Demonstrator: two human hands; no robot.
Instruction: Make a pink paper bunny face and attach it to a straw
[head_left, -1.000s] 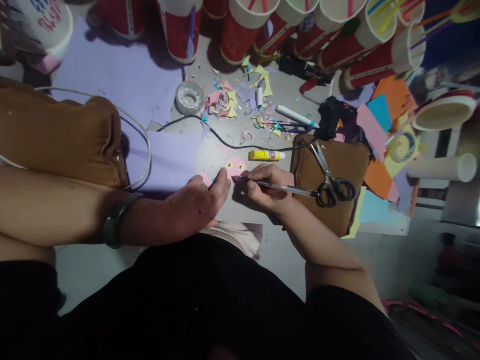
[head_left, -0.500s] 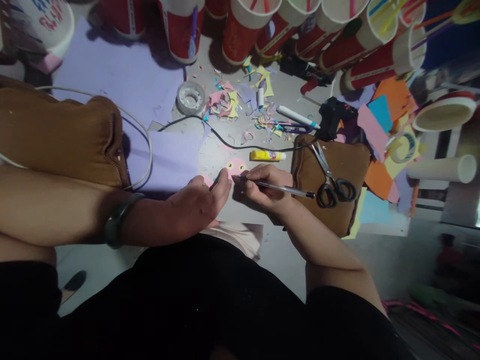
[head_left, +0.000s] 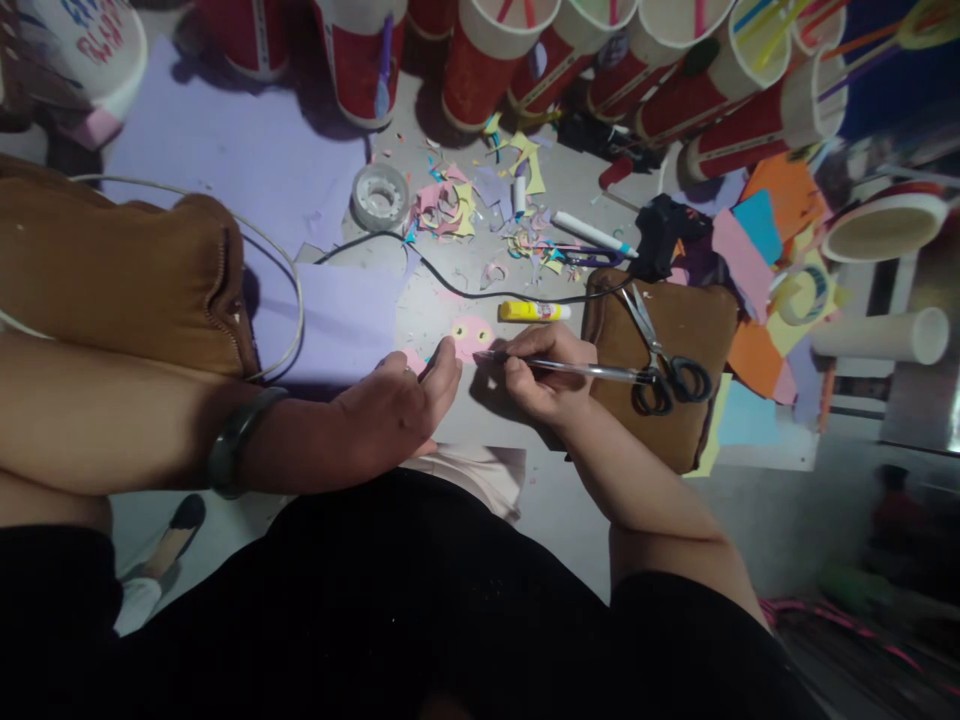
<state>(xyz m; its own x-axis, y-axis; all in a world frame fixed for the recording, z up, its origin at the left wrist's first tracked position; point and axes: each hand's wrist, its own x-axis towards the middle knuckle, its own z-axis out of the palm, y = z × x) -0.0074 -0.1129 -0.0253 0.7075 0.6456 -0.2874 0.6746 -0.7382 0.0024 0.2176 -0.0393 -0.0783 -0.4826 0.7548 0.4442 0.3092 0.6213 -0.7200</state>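
Note:
A small pink paper cut-out (head_left: 471,325) with two yellow eyes lies on the light table, marked with fine dark lines. My left hand (head_left: 386,410) rests at its near left edge, fingers stretched out and pressing on the paper. In my right hand (head_left: 551,372) is a clear-barrelled ballpoint pen (head_left: 600,370), pinched near the point. Its tip is at the lower right part of the pink face; whether it touches cannot be made out. Part of the cut-out is hidden under my left fingers. Just above my right hand lies a yellow glue stick (head_left: 534,312).
Black-handled scissors (head_left: 656,350) lie on a brown cushion (head_left: 694,430) at right. Behind are paper scraps (head_left: 450,205), a tape roll (head_left: 381,197) and several red-and-white cups (head_left: 480,70). A black cable (head_left: 480,292) crosses the table. Purple paper (head_left: 330,320) lies left.
My right hand and the pen have shifted slightly right, and the pen lies flatter. My left hand stays in place. At the lower left, a person's foot has come further into view.

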